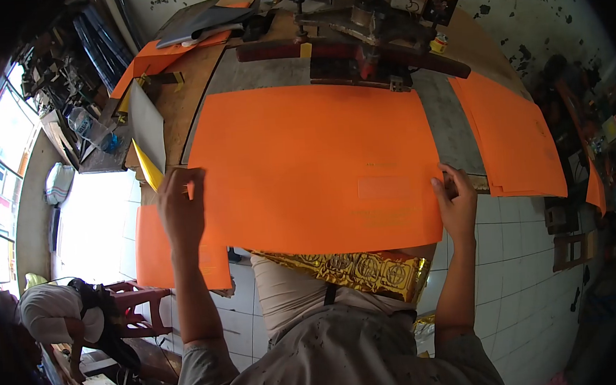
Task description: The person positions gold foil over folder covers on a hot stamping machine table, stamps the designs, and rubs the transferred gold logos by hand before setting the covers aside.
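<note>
A large orange sheet (298,151) spans the space in front of me, its far part lying over a grey metal bed and its near edge hanging past the table edge. Faint gold print and a small pale rectangle show near its lower right. My left hand (183,196) pinches the sheet's left edge with closed fingers. At the opposite edge, my right hand (457,194) has thumb and fingers closed on the sheet. Beyond the far edge stands a press (362,41) with a dark red bar. Gold patterned foil (341,269) lies across my lap beneath the sheet.
A stack of orange sheets (513,137) lies at the right; another orange sheet (156,244) is at the lower left. A grey and yellow folded sheet (146,125) and a plastic bottle (89,127) are at left. Another person (61,313) bends beside a red stool (142,305).
</note>
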Available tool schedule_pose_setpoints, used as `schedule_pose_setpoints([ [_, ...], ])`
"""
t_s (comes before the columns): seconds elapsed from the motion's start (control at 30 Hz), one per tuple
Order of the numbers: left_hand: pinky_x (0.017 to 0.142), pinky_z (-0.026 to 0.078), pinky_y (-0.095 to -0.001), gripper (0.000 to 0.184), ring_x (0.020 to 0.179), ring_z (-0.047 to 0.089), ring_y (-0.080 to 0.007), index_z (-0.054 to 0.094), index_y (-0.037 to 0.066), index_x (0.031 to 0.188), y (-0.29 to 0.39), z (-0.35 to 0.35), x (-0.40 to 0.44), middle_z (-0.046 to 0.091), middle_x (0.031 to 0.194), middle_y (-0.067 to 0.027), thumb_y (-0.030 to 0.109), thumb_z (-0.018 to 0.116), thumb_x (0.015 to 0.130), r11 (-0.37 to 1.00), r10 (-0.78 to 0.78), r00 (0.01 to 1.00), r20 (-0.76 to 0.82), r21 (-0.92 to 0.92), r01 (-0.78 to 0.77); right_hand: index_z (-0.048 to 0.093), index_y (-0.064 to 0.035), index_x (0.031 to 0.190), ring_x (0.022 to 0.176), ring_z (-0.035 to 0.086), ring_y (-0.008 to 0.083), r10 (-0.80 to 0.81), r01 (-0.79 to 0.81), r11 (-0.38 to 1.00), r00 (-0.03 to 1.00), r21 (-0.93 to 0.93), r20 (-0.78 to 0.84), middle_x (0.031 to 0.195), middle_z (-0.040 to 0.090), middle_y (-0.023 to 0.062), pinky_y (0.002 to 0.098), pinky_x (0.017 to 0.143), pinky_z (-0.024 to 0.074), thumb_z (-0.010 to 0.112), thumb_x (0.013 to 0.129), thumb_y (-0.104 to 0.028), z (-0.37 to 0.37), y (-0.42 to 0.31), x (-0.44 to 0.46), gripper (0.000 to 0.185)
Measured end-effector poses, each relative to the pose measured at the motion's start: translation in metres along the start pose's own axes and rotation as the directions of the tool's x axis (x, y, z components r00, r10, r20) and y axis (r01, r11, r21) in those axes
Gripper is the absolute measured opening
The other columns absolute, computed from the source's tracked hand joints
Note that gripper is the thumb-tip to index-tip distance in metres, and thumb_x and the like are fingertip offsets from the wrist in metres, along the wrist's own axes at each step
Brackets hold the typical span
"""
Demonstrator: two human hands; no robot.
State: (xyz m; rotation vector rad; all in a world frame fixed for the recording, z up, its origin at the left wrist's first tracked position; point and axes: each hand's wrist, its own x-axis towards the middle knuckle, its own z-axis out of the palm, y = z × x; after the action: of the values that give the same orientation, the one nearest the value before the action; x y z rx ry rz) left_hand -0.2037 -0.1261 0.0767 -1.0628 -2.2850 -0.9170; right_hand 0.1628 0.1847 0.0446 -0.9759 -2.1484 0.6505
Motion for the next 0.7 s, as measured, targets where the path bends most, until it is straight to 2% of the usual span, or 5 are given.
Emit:
schedule_pose_setpoints([
  [0.1, 0.069, 0.051, -0.0389, 0.03, 0.074, 0.066, -0.0235, 0.065, 0.003, 0.075, 0.057, 0.004, 0.007, 0.061, 0.069, -0.0075, 0.024, 0.081, 0.088, 0.985, -0.113, 0.945, 0.308, -0.093, 0.148, 0.069, -0.0061, 0.125, 0.067, 0.05, 0.0119, -0.062, 0.062, 0.997, 0.998, -0.045, -0.012, 0.086, 0.054, 0.0027, 0.0297, 0.061, 0.0438, 0.072, 0.098, -0.018, 0.004, 0.002, -0.003, 0.03],
  [0.23, 0.094, 0.051, -0.0428, 0.036, 0.111, 0.065, -0.0304, 0.068, 0.003, 0.117, 0.108, 0.047, 0.029, 0.068, 0.116, -0.0155, 0.032, 0.071, 0.096, 0.863, 0.477, 0.758, 0.444, -0.399, -0.31, 0.071, -0.0056, 0.123, 0.068, 0.049, 0.0122, -0.055, 0.054, 0.998, 0.998, -0.034, -0.028, 0.085, 0.052, 0.0026, 0.03, 0.061, 0.0429, 0.072, 0.098, -0.02, 0.005, 0.0, -0.003, 0.029],
  [0.43, 0.124, 0.025, -0.0473, 0.075, 0.153, 0.028, -0.0347, 0.034, -0.002, 0.156, 0.104, 0.146, 0.05, 0.031, 0.164, -0.02, 0.054, 0.044, 0.106, 0.773, 0.63, 0.582, 0.514, -0.338, -0.537, 0.073, -0.0068, 0.123, 0.068, 0.049, 0.0125, -0.021, 0.02, 1.0, 0.999, -0.022, -0.026, 0.085, 0.052, 0.0021, 0.0298, 0.062, 0.0439, 0.071, 0.098, -0.021, 0.004, 0.001, -0.003, 0.029],
  [0.63, 0.123, 0.021, -0.0526, 0.086, 0.152, 0.029, -0.039, 0.036, -0.013, 0.15, 0.038, 0.125, 0.075, 0.034, 0.16, -0.0296, 0.06, 0.041, 0.104, 0.835, -0.035, 0.898, 0.439, 0.506, -0.215, 0.074, -0.0086, 0.123, 0.067, 0.05, 0.0123, 0.01, -0.011, 1.0, 0.999, -0.001, -0.045, 0.084, 0.052, 0.0017, 0.0296, 0.062, 0.0436, 0.072, 0.097, -0.019, 0.006, 0.003, -0.004, 0.028],
  [0.7, 0.119, 0.03, -0.0492, 0.074, 0.145, 0.039, -0.0374, 0.042, -0.008, 0.148, 0.006, 0.098, 0.073, 0.044, 0.153, -0.0264, 0.053, 0.047, 0.105, 0.859, 0.095, 0.982, 0.164, 0.485, -0.164, 0.074, -0.0086, 0.123, 0.068, 0.05, 0.0126, 0.012, -0.012, 1.0, 0.999, 0.003, -0.052, 0.085, 0.052, 0.0018, 0.0296, 0.062, 0.0437, 0.071, 0.097, -0.018, 0.008, 0.003, -0.002, 0.027],
])
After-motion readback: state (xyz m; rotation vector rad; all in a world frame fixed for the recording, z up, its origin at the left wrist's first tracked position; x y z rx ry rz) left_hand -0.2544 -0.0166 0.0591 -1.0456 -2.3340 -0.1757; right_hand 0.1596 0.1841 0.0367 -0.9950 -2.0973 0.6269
